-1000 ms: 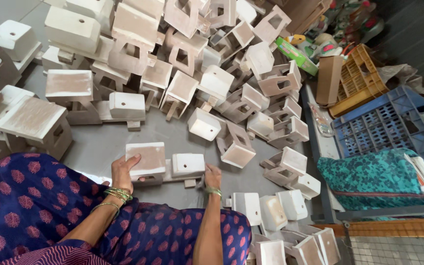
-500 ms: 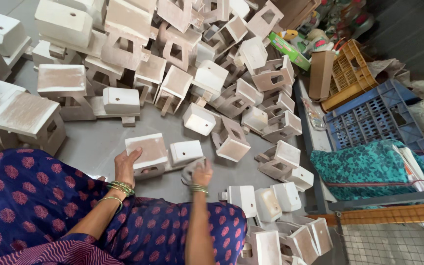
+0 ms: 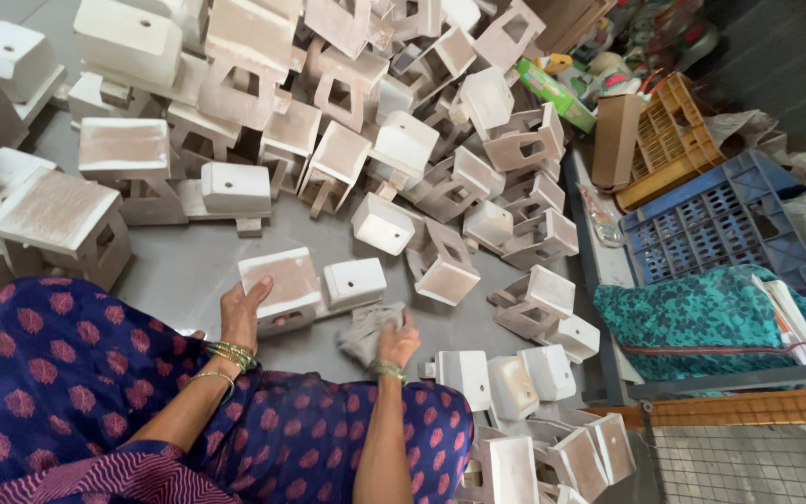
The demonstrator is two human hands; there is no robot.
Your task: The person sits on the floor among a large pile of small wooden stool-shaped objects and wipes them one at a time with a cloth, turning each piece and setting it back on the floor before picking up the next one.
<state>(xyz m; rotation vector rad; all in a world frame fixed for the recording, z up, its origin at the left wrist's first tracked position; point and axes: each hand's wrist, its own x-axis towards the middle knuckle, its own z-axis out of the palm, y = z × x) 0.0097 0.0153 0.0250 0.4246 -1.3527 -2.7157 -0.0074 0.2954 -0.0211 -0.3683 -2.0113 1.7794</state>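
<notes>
At the far right of the scene a blue plastic crate (image 3: 720,224) lies on its side showing its grid wall, and you cannot see anything inside it. Just beyond it an orange crate (image 3: 669,131) leans tilted, with a brown box (image 3: 616,140) standing against its left side; its inside is not visible either. A teal patterned cloth bundle (image 3: 701,313) sits just nearer than the blue crate.

Your left hand (image 3: 240,313) rests on the near left edge of a small white wooden stool piece (image 3: 282,285) lying on the grey floor (image 3: 188,271), fingers together and flat on it rather than closed round it. Touching that piece on its right is a smaller white block (image 3: 354,280) with a hole in its face. Your right hand (image 3: 396,341) is just near of that block, fingers clamped on a crumpled grey cloth (image 3: 366,331) that rests against the floor.

A large heap of white stool pieces (image 3: 328,84) fills the far side, and more curve round to the right and near right.

Compared with half a second ago, your left hand has stayed on the same piece, while your right hand, which lay open-fingered on the floor beside the block, has now bunched up the cloth. The view has also drifted slightly to the left.
</notes>
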